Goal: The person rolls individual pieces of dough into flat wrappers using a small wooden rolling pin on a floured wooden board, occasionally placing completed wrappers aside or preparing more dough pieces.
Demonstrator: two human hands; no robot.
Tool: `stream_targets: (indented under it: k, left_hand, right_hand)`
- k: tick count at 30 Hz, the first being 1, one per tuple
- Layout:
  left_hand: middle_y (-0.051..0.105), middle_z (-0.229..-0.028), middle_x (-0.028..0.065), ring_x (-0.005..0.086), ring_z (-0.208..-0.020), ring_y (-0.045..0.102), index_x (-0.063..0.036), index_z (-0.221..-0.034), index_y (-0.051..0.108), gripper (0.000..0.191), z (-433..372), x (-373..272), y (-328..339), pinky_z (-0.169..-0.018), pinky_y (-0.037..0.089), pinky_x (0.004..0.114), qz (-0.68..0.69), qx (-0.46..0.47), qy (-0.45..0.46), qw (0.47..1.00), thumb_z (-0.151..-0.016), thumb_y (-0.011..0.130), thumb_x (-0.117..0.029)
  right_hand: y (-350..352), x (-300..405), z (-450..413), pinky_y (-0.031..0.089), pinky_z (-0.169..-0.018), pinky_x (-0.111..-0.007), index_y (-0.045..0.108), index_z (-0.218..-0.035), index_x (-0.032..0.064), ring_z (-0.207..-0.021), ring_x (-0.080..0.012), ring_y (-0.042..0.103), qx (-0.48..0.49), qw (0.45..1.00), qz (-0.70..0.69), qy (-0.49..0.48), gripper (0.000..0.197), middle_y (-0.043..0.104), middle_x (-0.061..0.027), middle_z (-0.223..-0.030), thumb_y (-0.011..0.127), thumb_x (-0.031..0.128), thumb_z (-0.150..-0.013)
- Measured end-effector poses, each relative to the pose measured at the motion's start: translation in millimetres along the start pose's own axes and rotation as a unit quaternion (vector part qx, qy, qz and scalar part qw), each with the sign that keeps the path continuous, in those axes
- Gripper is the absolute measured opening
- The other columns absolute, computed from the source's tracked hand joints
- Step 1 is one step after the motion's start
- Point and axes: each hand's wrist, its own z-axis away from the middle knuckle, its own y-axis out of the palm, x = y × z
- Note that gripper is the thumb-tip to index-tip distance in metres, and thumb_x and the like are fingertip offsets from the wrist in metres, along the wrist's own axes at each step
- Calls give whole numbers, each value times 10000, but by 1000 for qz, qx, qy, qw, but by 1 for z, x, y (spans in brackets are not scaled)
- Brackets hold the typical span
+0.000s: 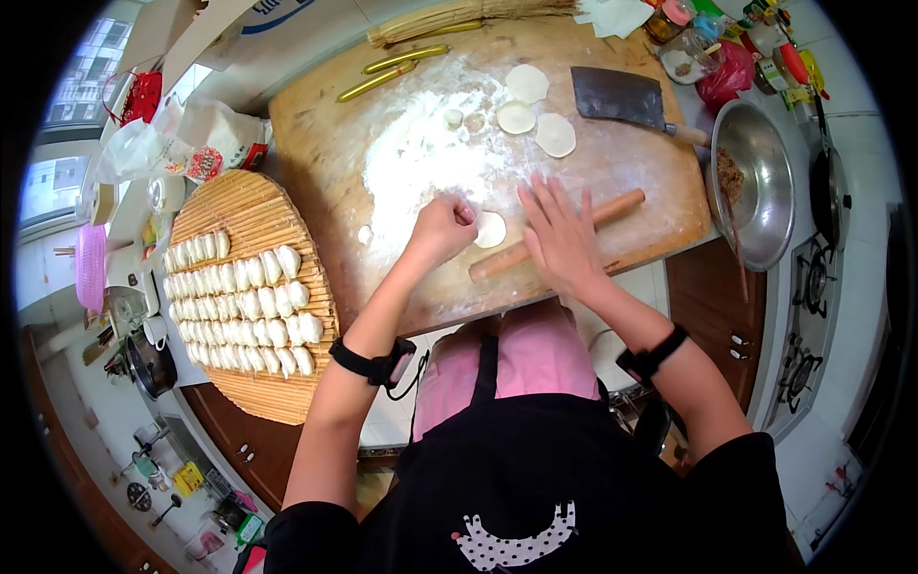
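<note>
My left hand (446, 226), fingers curled, holds the left edge of a small round dough wrapper (490, 229) on the floured wooden board (323, 154). My right hand (563, 233) lies flat, fingers extended, over the middle of a wooden rolling pin (620, 206), which slants up to the right. Three rolled wrappers (556, 135) lie farther back. A small dough piece (452, 118) sits in the flour, and another (365, 234) lies near the board's left side. Rows of filled dumplings (251, 305) rest on a round slatted tray (237, 194) at the left.
A cleaver (620, 97) lies at the board's back right, its handle reaching toward a steel bowl (774, 186) with filling and chopsticks. Wrapped sausages (376, 81) and a straw brush (445, 21) lie at the back. Jars (681, 63) crowd the right corner; a gas stove (810, 287) stands right.
</note>
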Motion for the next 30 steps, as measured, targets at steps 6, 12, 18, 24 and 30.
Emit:
stream_targets:
  k: [6,12,18,24,30]
  left_hand:
    - [695,-720,143,284,-685,686,-14,-811,695,235,-1,-47,0,-691,544,399,1,-4,29,1000,-817,755,-241]
    - [665,-712,90,177,-683,665,-3,-827,690,249,3,-10,-3,-650,530,358,-28,-29,57,998,-892,754,-234]
    - [671,-706,103,183,-671,659,-2,-831,694,237,3,-8,10,-630,513,364,103,10,64,993,-913,732,-221]
    - [671,-682,83,158,-623,634,3,-847,701,214,-3,-30,-1,-621,511,347,-34,3,45,998,-912,731,-199]
    - [719,-795,136,258,-679,686,-3,-875,710,173,19,10,5,-692,545,385,216,42,-37,975,-865,734,-174]
  right_hand:
    - [6,-4,-92,153,-1234,-648,380,-1588,123,-1552,-305,281,-101,994,-1,33,634,341,-143,-1658,539,327,-1010]
    - [1,4,-10,163,-1231,-649,366,-1596,131,-1550,-305,281,-9,1000,1,12,656,319,-140,-1666,563,326,-1001]
    - [7,2,-54,164,-1231,-650,361,-1601,136,-1550,-298,281,-46,999,3,18,667,314,-125,-1670,573,326,-998]
    - [16,2,-73,140,-1236,-650,385,-1589,124,-1552,-288,278,-89,996,-7,11,661,342,-125,-1657,581,324,-990]
    - [-1,4,9,154,-1224,-669,405,-1571,109,-1550,-292,286,-10,1000,-10,-1,659,361,-125,-1643,590,302,-969]
